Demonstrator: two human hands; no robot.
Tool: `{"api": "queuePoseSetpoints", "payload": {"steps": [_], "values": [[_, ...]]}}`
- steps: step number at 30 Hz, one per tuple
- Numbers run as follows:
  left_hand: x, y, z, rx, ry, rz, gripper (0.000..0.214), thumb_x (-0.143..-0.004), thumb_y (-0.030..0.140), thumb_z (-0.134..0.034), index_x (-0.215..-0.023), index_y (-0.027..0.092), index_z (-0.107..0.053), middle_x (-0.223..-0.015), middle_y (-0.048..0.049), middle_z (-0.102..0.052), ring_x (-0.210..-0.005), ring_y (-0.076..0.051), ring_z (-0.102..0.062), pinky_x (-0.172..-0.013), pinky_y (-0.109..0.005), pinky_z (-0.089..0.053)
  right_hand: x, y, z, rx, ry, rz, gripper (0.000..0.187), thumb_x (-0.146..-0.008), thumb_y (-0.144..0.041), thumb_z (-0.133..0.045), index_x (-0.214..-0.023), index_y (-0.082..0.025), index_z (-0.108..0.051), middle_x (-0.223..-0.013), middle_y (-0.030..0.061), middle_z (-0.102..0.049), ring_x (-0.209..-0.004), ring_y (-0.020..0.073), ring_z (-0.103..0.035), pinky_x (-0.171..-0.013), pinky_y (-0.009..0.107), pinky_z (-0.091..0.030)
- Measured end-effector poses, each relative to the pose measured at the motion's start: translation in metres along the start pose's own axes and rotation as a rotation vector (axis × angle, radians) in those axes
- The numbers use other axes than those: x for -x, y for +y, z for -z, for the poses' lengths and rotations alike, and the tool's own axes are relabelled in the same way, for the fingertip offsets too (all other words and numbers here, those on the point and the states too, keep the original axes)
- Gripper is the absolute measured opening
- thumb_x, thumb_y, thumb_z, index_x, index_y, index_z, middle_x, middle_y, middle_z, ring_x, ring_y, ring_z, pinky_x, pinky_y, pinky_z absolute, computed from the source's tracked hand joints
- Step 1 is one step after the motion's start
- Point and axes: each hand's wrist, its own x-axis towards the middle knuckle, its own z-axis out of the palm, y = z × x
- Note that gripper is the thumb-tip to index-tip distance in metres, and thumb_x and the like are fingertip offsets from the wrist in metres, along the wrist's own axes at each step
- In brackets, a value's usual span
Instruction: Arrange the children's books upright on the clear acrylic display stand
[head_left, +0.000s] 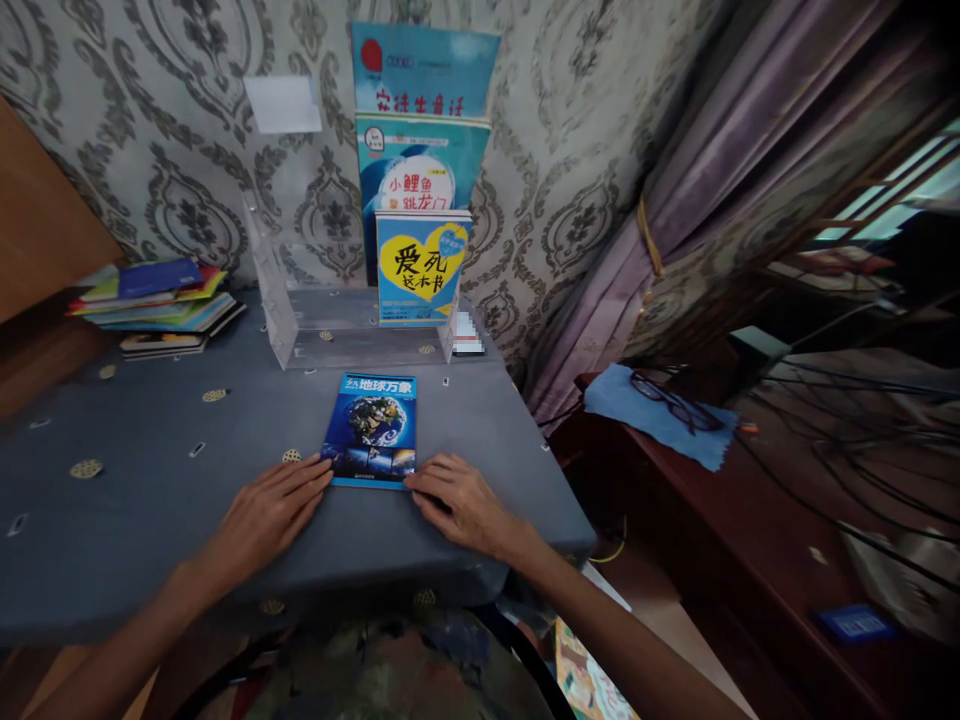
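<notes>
Leftward, tablecloth point(150, 420) stretches below wallpaper point(180, 200); near the front edge point(352, 585), your left hand point(274, 500), flat, and right hand point(459, 500), grip unclear, touch the book point(373, 430).

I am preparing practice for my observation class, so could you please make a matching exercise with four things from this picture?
Things:
1. globe-cover book
2. yellow-heart book
3. eyeglasses
4. curtain

Places or states:
A. lying on a blue cloth
B. gathered by a yellowish tie
C. flat on the table, between the left hand and the right hand
D. standing in the clear rack

Right pairs: 1-C, 2-D, 3-A, 4-B
</notes>
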Motion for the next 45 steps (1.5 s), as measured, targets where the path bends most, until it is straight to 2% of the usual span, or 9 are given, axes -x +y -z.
{"api": "queuePoseSetpoints", "payload": {"steps": [4, 11, 20, 26, 30, 35, 39, 42, 45], "values": [[-0.006, 0.0, 0.0, 0.075, 0.037, 0.074, 0.036, -0.101, 0.038, -0.042, -0.12, 0.026, -0.071, -0.126, -0.0029, -0.071, -0.115, -0.022, -0.067, -0.103, -0.041, -0.054, -0.003, 0.001, -0.001, -0.026, 0.006, -0.037, 0.021, -0.098, -0.024, -0.052, -0.112, -0.02, -0.068, -0.099, 0.0078, -0.074, -0.094, 0.0218, -0.064, -0.085, 0.038, -0.046], [-0.028, -0.009, -0.008, 0.1, 0.045, 0.179, 0.04, -0.101, 0.043, -0.038, -0.114, 0.024, -0.072, -0.122, -0.0049, -0.072, -0.113, -0.023, -0.067, -0.1, -0.042, -0.055, -0.012, 0.007, 0.0, -0.01, -0.023, -0.157, 0.025, -0.095, -0.024, -0.058, -0.119, -0.023, -0.065, -0.126, 0.0077, -0.069, -0.113, 0.0246, -0.06, -0.099, 0.045, -0.043], [-0.082, -0.028, -0.029, 0.04, -0.035, 0.347, 0.04, -0.097, 0.034, -0.044, -0.126, 0.017, -0.065, -0.131, -0.0141, -0.065, -0.122, -0.031, -0.059, -0.104, -0.048, -0.047, -0.049, 0.034, -0.016, 0.137, -0.033, -0.273, 0.038, -0.094, -0.028, -0.059, -0.129, -0.013, -0.062, -0.138, 0.0166, -0.06, -0.128, 0.0298, -0.053, -0.107, 0.048, -0.042], [-0.112, -0.031, -0.044, 0.025, -0.022, 0.411, 0.037, -0.096, 0.029, -0.045, -0.125, 0.015, -0.063, -0.122, -0.0168, -0.066, -0.113, -0.032, -0.059, -0.098, -0.046, -0.045, -0.076, 0.055, -0.027, 0.192, -0.008, -0.291, 0.04, -0.096, -0.03, -0.054, -0.133, -0.015, -0.059, -0.143, 0.0166, -0.055, -0.134, 0.0281, -0.048, -0.114, 0.046, -0.036], [-0.123, -0.037, -0.052, 0.047, 0.019, 0.462, 0.033, -0.094, 0.029, -0.047, -0.12, 0.017, -0.065, -0.116, -0.0151, -0.067, -0.11, -0.031, -0.059, -0.096, -0.043, -0.043, -0.092, 0.067, -0.035, 0.207, 0.024, -0.348, 0.041, -0.096, -0.028, -0.053, -0.134, -0.015, -0.058, -0.146, 0.0165, -0.052, -0.138, 0.0287, -0.045, -0.116, 0.046, -0.035], [-0.125, -0.046, -0.06, 0.103, 0.114, 0.471, 0.031, -0.092, 0.029, -0.049, -0.115, 0.019, -0.067, -0.11, -0.0127, -0.068, -0.106, -0.029, -0.059, -0.095, -0.042, -0.043, -0.099, 0.075, -0.041, 0.174, 0.07, -0.374, 0.043, -0.094, -0.027, -0.053, -0.136, -0.016, -0.057, -0.149, 0.0164, -0.049, -0.14, 0.0297, -0.042, -0.115, 0.048, -0.035], [-0.121, -0.054, -0.064, 0.315, 0.237, 0.486, 0.03, -0.087, 0.03, -0.05, -0.107, 0.02, -0.07, -0.107, -0.011, -0.071, -0.104, -0.029, -0.061, -0.096, -0.044, -0.045, -0.096, 0.078, -0.042, 0.102, 0.104, -0.382, 0.043, -0.092, -0.026, -0.057, -0.134, -0.018, -0.06, -0.149, 0.0152, -0.049, -0.14, 0.0298, -0.042, -0.116, 0.049, -0.034], [-0.121, -0.062, -0.064, 0.603, 0.335, 0.554, 0.032, -0.081, 0.036, -0.056, -0.105, 0.021, -0.07, -0.104, -0.0086, -0.073, -0.099, -0.027, -0.065, -0.093, -0.042, -0.048, -0.094, 0.082, -0.043, 0.055, 0.118, -0.399, 0.043, -0.09, -0.027, -0.059, -0.132, -0.018, -0.061, -0.15, 0.0148, -0.049, -0.141, 0.0298, -0.042, -0.117, 0.049, -0.033], [-0.123, -0.067, -0.062, 0.933, 0.395, 0.656, 0.041, -0.072, 0.043, -0.065, -0.103, 0.018, -0.069, -0.102, -0.009, -0.073, -0.09, -0.026, -0.068, -0.083, -0.037, -0.052, -0.093, 0.085, -0.045, 0.015, 0.122, -0.402, 0.043, -0.089, -0.027, -0.06, -0.132, -0.019, -0.061, -0.151, 0.0136, -0.048, -0.142, 0.0299, -0.041, -0.118, 0.049, -0.032]]}}
